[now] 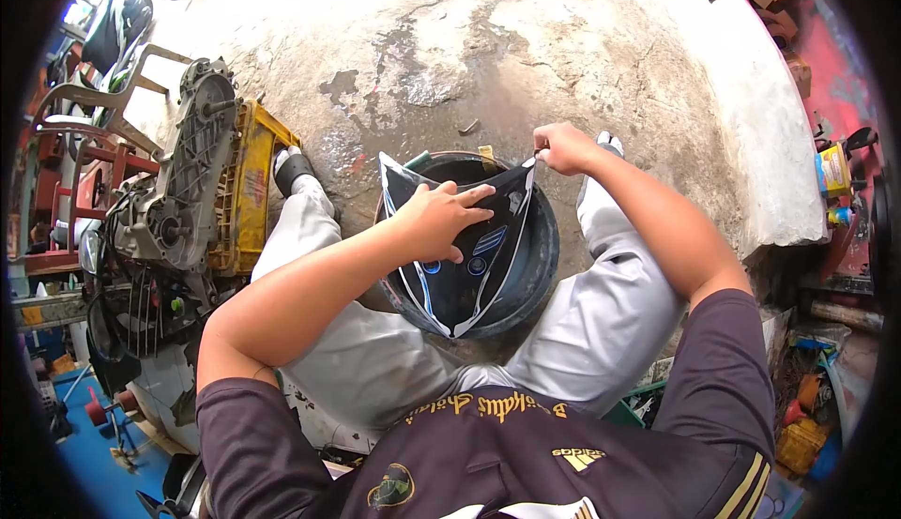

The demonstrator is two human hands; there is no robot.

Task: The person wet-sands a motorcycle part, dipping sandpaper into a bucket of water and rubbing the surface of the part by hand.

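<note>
A glossy black panel [479, 280] with white edge stripes and blue marks lies across a dark round tub [546, 284] between my knees. Its narrow end points toward me, its two wide corners away. My left hand [439, 221] rests on the panel with its fingers spread. At the far right corner of the panel, my right hand [561, 149] is closed in a pinch; what sits between its fingertips is too small to make out. The inside of the tub is mostly hidden under the panel.
Left of my leg stand a yellow crate [251, 176] and a grey metal engine casing [199, 167], with a brown chair [122, 97] beyond. A white ledge [765, 144] runs along the right. The concrete floor [601, 68] has wet patches.
</note>
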